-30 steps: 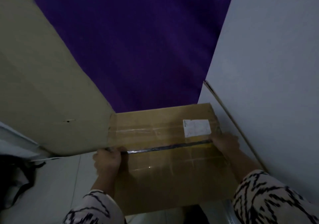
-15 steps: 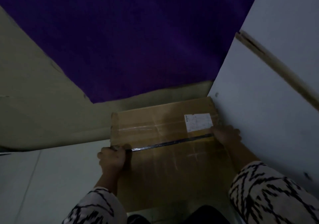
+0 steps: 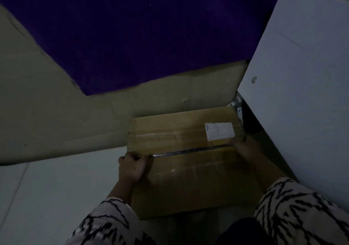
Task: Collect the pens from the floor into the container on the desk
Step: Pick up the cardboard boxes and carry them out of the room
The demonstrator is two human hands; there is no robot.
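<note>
Left hand (image 3: 132, 167) and right hand (image 3: 243, 148) grip the flat brown taped cardboard box (image 3: 188, 169) at opposite edges; it appears stiff and light.

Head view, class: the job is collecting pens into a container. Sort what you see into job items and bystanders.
Job items: left hand; right hand; no pens or container visible.
Bystanders: cardboard box, white label, purple cloth, white panel.
</note>
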